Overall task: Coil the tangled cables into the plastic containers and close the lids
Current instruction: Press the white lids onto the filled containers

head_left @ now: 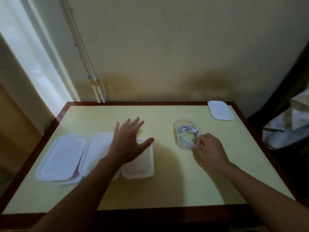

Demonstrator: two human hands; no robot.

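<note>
1. On the near left of the yellow table (167,185), 3 white containers sit side by side: the left container (61,158), the middle container (97,148) partly overlapping it, and the right container (140,164).
2. All 3 look shut with their lids on. The picture is soft and the plastic is opaque, so their contents cannot be seen.
3. The left hand (128,139) is spread wide with fingers straight, over the far edge of the middle and right containers. It holds nothing, and I cannot tell whether the palm presses on a lid or hovers just above it.
4. Right of centre stands a clear container (175,126), open at the top, with a white cable (184,131) lying coiled in loops inside it.
5. The right hand (209,148) is at the near edge of this clear container, fingers curled. The fingertips appear to pinch the nearest loop of the cable. The rim may be in the pinch too.
6. A loose lid (220,110) lies at the far right corner of the table, well apart from the clear container.
7. My judgement is that the task is close to its end. No loose cable shows on the table, and 3 containers seem finished.
8. What is left is to tuck the last loop down, fetch the loose lid and press it onto the clear container.
</note>
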